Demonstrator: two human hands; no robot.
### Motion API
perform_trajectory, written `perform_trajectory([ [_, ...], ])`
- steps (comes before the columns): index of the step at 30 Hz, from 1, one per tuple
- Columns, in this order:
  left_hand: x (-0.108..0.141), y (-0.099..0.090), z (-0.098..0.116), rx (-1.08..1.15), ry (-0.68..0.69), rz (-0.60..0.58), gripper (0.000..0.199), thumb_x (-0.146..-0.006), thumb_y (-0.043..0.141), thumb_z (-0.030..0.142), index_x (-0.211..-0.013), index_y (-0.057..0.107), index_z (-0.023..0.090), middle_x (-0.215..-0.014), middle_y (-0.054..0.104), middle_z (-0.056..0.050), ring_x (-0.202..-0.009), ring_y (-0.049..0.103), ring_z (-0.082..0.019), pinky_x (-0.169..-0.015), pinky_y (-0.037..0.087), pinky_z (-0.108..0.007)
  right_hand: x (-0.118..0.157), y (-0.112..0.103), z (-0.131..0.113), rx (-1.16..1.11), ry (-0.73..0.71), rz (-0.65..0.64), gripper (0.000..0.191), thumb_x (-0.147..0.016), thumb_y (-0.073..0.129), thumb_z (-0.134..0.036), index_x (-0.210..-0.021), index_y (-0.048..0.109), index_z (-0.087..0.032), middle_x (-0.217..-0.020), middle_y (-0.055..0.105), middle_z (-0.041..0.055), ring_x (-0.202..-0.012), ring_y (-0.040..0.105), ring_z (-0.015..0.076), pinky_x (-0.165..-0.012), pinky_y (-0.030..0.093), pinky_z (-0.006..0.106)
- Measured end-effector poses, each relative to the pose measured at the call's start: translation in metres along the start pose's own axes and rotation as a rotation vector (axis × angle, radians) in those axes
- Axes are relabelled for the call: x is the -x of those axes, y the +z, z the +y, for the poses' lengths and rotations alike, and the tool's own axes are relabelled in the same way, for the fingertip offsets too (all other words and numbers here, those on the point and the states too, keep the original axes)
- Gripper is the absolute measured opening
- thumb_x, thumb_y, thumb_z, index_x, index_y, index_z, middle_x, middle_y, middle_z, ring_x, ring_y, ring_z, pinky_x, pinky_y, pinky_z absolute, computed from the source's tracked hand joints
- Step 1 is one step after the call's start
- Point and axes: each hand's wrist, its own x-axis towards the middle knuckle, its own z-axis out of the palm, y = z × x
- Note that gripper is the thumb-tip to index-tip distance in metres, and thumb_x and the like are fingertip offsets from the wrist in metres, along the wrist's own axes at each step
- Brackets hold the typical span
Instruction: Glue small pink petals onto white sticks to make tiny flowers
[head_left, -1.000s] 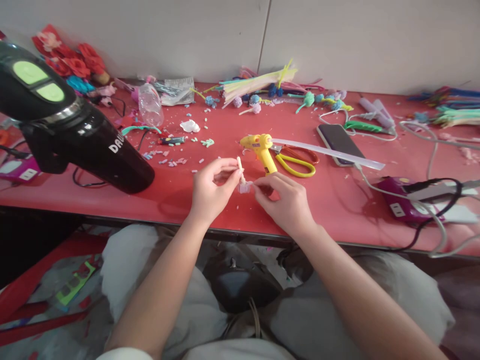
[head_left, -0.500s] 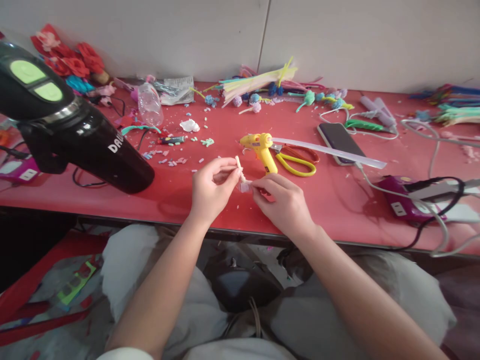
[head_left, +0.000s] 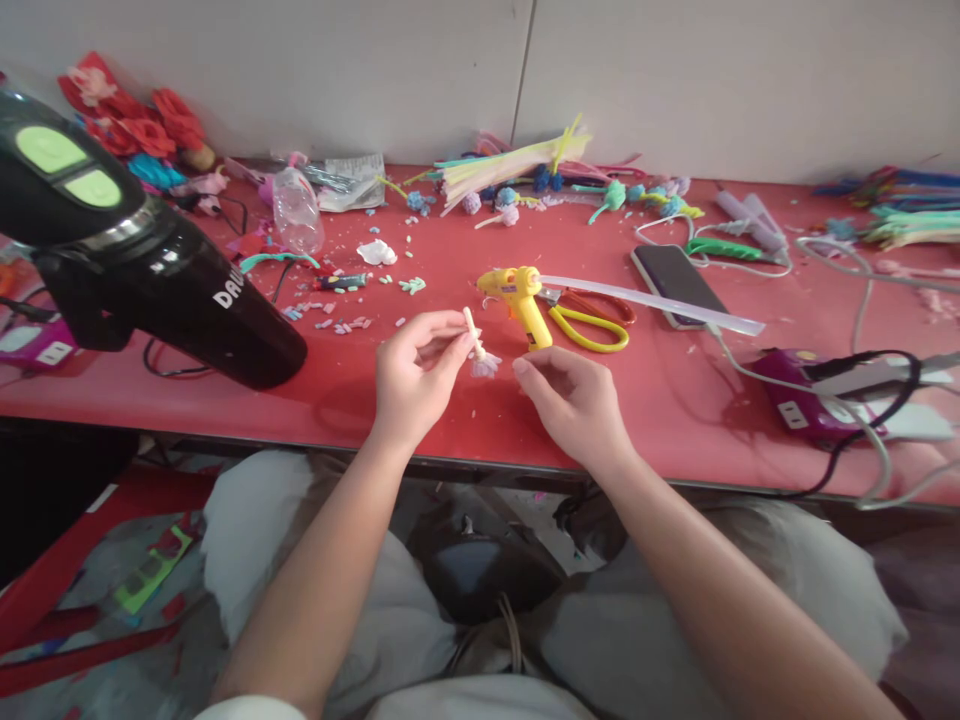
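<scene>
Between thumb and fingers of my left hand (head_left: 416, 370) is a small flower (head_left: 484, 366) with pale purple petals and a cream, stick-like stem. The petals point down and to the right, and the stem rises above my thumb. My right hand (head_left: 574, 400) is a short way to the right, apart from the petals. Its thumb and fingers are drawn together, and no object shows between them. Just beyond that hand lies a yellow glue gun (head_left: 521, 295) with a long clear glue stick (head_left: 652, 302) in its back end. Yellow- and red-handled pliers (head_left: 592, 330) lie beside it.
A black DAU-marked device (head_left: 180, 270) stands at left. Pipe cleaners (head_left: 517, 172) and pompoms line the wall. A plastic bottle (head_left: 297, 212), white scrap (head_left: 377, 252) and small cut bits lie left of centre. A phone (head_left: 679, 285), cables and purple power strip (head_left: 814, 400) sit right.
My right hand has let go of the flower's petals and moved slightly right. My left hand still holds the flower, whose petals now show spread out. The view has shifted a little.
</scene>
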Motion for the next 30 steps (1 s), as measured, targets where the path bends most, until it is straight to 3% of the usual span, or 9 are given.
perform_trajectory([
  [2, 0.0006, 0.0004, 0.0003, 0.015, 0.013, -0.007, 0.017, -0.087, 0.081, 0.032, -0.097, 0.075, 0.019, -0.094, 0.082, -0.006, -0.085, 0.081, -0.019, -0.076, 0.066, -0.025, -0.0012, 0.0009, 0.0007, -0.142, 0.081, -0.023, 0.02, -0.091, 0.066, -0.037, -0.081, 0.069, -0.02, -0.071, 0.072, 0.0028, -0.064, 0.068, 0.0173, -0.06, 0.056, 0.029],
  [5, 0.0014, 0.0011, -0.0004, 0.014, 0.018, -0.013, 0.022, -0.087, 0.082, 0.037, -0.098, 0.075, 0.02, -0.097, 0.082, -0.007, -0.088, 0.081, -0.021, -0.078, 0.066, -0.028, -0.0014, 0.0021, 0.0015, -0.236, 0.092, -0.045, 0.016, -0.087, 0.07, -0.035, -0.085, 0.069, -0.02, -0.076, 0.074, 0.0036, -0.069, 0.071, 0.0181, -0.066, 0.06, 0.032],
  [9, 0.0017, 0.0012, -0.0004, 0.024, 0.021, -0.015, 0.024, -0.086, 0.082, 0.04, -0.098, 0.075, 0.02, -0.097, 0.082, -0.007, -0.088, 0.081, -0.021, -0.078, 0.067, -0.029, 0.0004, 0.002, -0.0014, -0.197, 0.04, -0.026, 0.011, -0.086, 0.07, -0.031, -0.087, 0.071, -0.021, -0.082, 0.076, 0.0031, -0.073, 0.072, 0.018, -0.07, 0.061, 0.033],
  [14, 0.002, 0.0008, 0.0011, 0.048, 0.038, -0.032, 0.019, -0.087, 0.081, 0.033, -0.098, 0.075, 0.02, -0.097, 0.082, -0.006, -0.088, 0.081, -0.02, -0.079, 0.067, -0.027, 0.0008, 0.0028, -0.0054, -0.12, 0.001, 0.019, 0.012, -0.087, 0.071, -0.032, -0.082, 0.072, -0.021, -0.078, 0.075, 0.0021, -0.068, 0.067, 0.0156, -0.063, 0.055, 0.029],
  [30, 0.0038, 0.0028, 0.0005, 0.035, 0.016, -0.043, 0.023, -0.088, 0.08, 0.039, -0.1, 0.075, 0.021, -0.097, 0.082, -0.006, -0.089, 0.081, -0.021, -0.08, 0.067, -0.03, 0.0001, 0.004, -0.0037, -0.056, -0.045, -0.041, 0.013, -0.089, 0.065, -0.028, -0.078, 0.066, -0.021, -0.071, 0.068, -0.0004, -0.061, 0.059, 0.0129, -0.058, 0.048, 0.027],
])
